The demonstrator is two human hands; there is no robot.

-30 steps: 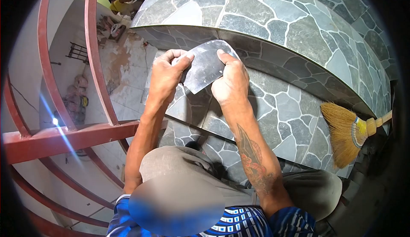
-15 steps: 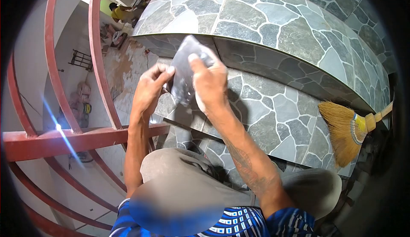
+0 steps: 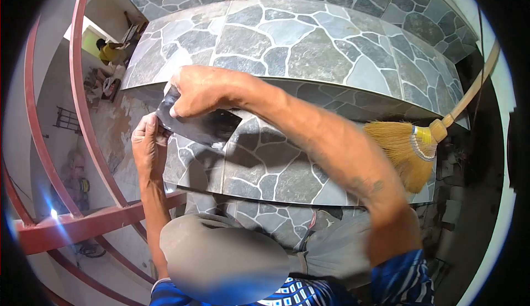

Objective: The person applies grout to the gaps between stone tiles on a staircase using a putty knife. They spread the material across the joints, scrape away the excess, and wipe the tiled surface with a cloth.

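Note:
My right hand (image 3: pixel 193 92) is closed on a dark, flat, shiny sheet (image 3: pixel 207 125), its thumb pressed on the near face. The sheet is held tilted over the stone-patterned step, one straight end pointing right; I cannot tell exactly what it is. Lower and to the left, my left hand (image 3: pixel 146 140) has thumb and fingers pinched at the sheet's left edge. Beneath both hands lies the step (image 3: pixel 270 162), grey with white joint lines, with a shadow across it.
A straw broom (image 3: pixel 400 146) rests on the right end of the step. Red metal railings (image 3: pixel 99 146) curve along the left side. A higher curved step (image 3: pixel 309 41) rises ahead. Far back at the left, a person in yellow (image 3: pixel 107 51) is near scattered materials.
The sheet has turned from nearly upright to lying slanted, its end now to the right. My right hand has swung left and over, the elbow raised. The view has shifted right.

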